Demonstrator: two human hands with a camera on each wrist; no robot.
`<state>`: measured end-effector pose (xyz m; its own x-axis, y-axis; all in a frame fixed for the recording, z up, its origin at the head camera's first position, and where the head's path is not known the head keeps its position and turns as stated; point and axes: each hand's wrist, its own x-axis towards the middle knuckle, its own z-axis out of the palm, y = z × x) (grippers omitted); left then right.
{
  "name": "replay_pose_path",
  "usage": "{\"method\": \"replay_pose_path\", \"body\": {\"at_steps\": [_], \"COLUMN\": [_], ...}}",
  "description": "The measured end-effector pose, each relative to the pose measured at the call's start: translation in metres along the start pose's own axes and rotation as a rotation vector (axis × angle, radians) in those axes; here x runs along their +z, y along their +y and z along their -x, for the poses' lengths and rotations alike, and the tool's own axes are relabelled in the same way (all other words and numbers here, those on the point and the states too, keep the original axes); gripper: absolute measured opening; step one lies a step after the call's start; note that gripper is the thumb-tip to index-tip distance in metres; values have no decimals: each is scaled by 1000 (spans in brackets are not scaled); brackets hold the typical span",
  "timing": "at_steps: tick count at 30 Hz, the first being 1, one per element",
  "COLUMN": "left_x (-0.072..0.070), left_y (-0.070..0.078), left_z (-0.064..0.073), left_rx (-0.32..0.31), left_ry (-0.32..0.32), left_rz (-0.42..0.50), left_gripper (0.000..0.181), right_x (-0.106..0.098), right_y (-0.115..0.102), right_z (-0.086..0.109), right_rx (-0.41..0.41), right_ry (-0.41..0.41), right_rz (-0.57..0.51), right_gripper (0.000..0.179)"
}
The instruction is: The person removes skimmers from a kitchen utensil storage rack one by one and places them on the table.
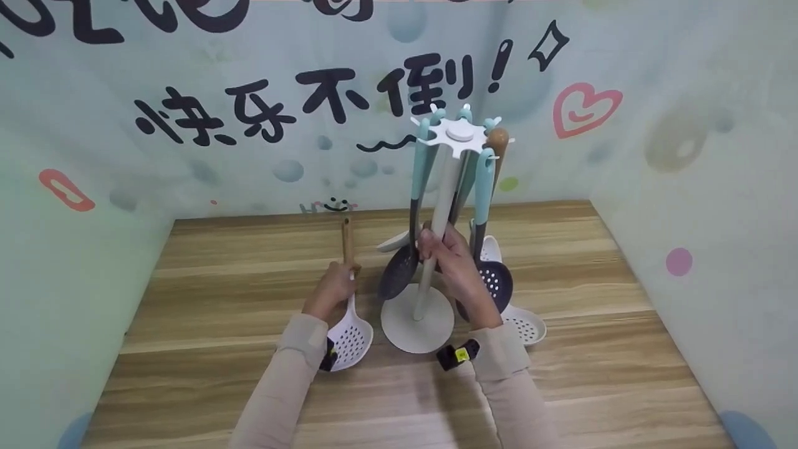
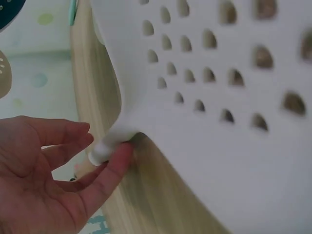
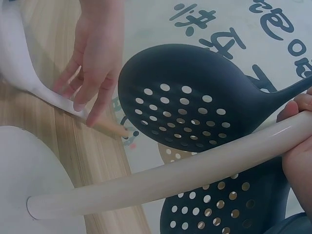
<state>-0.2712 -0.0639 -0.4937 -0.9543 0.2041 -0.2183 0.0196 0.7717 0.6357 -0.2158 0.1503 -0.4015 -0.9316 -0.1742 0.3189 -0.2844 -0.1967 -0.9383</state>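
A white slotted skimmer (image 1: 352, 343) with a wooden handle (image 1: 348, 240) lies on the wooden table, left of a white utensil stand (image 1: 416, 340). My left hand (image 1: 333, 288) is around the skimmer where its white neck meets the wood. In the left wrist view, the fingers (image 2: 105, 183) are nearly straight, one fingertip touching the neck. Around the stand's white pole (image 3: 161, 187), my right hand (image 1: 458, 268) wraps its fingers and thumb. Utensils with teal handles (image 1: 484, 187) hang from the stand's notched top, among them a dark solid spoon (image 1: 399, 273) and a dark slotted skimmer (image 1: 497, 284).
A brown wooden handle (image 1: 499, 142) hangs at the stand's right. Below it, a white perforated spoon head (image 1: 525, 325) shows beside my right wrist. Patterned cloth walls (image 1: 312, 174) border the table (image 1: 218, 299) at the back and both sides.
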Motion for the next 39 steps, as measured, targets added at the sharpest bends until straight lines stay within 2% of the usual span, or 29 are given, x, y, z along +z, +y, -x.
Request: {"method": "replay_pose_path", "body": {"at_steps": [5, 15, 18, 21, 24, 29, 35, 39], "left_x": [-5, -16, -22, -29, -37, -50, -64, -71], "left_y": [3, 8, 15, 25, 38, 61, 86, 101], "left_z": [4, 12, 16, 20, 23, 29, 43, 54], "left_rx": [-34, 35, 36, 15, 26, 106, 207, 299], "left_ry": [-77, -127, -127, -136, -111, -19, 84, 154], "left_rz": [-26, -38, -36, 11, 31, 30, 108, 201], "left_gripper": [41, 43, 47, 53, 55, 55, 54, 53], "right_x": [0, 0, 0, 0, 0, 0, -1, -1], "right_y": [1, 1, 1, 1, 2, 1, 2, 2], "right_z": [0, -1, -1, -1, -1, 0, 1, 1], "right_rx": [6, 7, 10, 16, 22, 21, 19, 21], "right_ry": [5, -2, -2, 3, 11, 17, 6, 11], "right_rz": [-4, 9, 7, 2, 8, 11, 18, 21], "right_gripper": [13, 15, 14, 13, 13, 13, 19, 27]}}
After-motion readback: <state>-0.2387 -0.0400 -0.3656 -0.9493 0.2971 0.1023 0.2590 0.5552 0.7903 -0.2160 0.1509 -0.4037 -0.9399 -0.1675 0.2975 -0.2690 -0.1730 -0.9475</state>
